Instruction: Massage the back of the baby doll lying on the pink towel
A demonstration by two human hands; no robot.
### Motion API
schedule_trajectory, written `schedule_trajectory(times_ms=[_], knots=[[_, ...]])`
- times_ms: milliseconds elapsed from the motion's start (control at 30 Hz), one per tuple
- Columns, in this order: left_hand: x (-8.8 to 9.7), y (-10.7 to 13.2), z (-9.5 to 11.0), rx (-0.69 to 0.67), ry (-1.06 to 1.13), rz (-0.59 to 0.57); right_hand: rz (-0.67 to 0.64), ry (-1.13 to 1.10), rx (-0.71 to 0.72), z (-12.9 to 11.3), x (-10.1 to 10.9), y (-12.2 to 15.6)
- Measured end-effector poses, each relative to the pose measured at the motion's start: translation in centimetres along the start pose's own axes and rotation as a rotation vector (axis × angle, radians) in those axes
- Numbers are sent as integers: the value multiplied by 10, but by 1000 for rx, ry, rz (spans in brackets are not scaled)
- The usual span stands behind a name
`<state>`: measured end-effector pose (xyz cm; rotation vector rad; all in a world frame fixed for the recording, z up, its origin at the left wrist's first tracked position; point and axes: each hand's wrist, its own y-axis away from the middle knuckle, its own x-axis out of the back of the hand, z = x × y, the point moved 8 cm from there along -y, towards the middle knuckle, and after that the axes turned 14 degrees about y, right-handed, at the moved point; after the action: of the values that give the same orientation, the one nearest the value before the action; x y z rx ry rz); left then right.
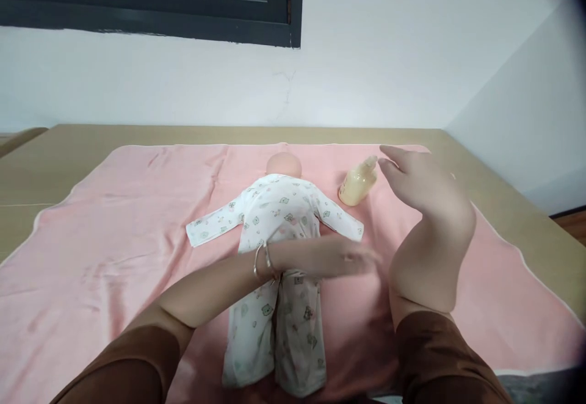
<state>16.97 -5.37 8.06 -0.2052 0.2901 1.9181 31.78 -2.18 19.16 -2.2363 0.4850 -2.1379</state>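
Observation:
A baby doll (279,233) in a white printed sleepsuit lies on its back on a pink blanket (114,239), head toward the wall. My left hand (334,256) lies across the doll's waist, fingers stretched flat and slightly blurred, reaching to the doll's right side, with bracelets on the wrist. My right hand (412,175) is raised above the blanket with fingers extended, its fingertips close to the teat of a yellowish baby bottle (358,183) that lies on its side beside the doll's arm. Neither hand holds anything.
The blanket covers most of a wooden table (503,184) pushed against a white wall, below a dark-framed window (151,7). The table's right edge runs diagonally near the bottle.

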Motion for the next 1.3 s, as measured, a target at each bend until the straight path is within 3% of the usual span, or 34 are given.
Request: schedule_trajectory(times_ms=[67, 167, 233, 367, 533, 667, 833, 933, 1033, 1167, 1300], knots=[[1, -29, 18, -75, 12, -17, -120, 83, 46, -4, -8, -2], [22, -66, 34, -111, 241, 119, -234, 108, 68, -7, -22, -8], [32, -82, 41, -136, 381, 144, -271, 83, 35, -5, -30, -14], [39, -96, 39, -104, 563, 139, -251, 64, 8, 1, -39, -26], [44, -93, 30, -66, 645, 181, -174, 48, 19, -1, -38, -31], [52, -76, 29, -65, 748, 256, -118, 109, 14, -9, -36, -31], [47, -24, 7, 40, 891, 392, -66, 252, -23, -25, -33, -27], [35, 8, -7, 131, 931, 375, -58, 306, -51, -32, -37, -24], [34, 34, -2, 105, 936, 363, -23, 298, -55, -32, -43, -23], [47, 55, 24, -17, 933, 379, 131, 326, 103, -46, -43, -23], [64, 64, 37, -90, 903, 491, 313, 168, 383, -94, -34, -4]])
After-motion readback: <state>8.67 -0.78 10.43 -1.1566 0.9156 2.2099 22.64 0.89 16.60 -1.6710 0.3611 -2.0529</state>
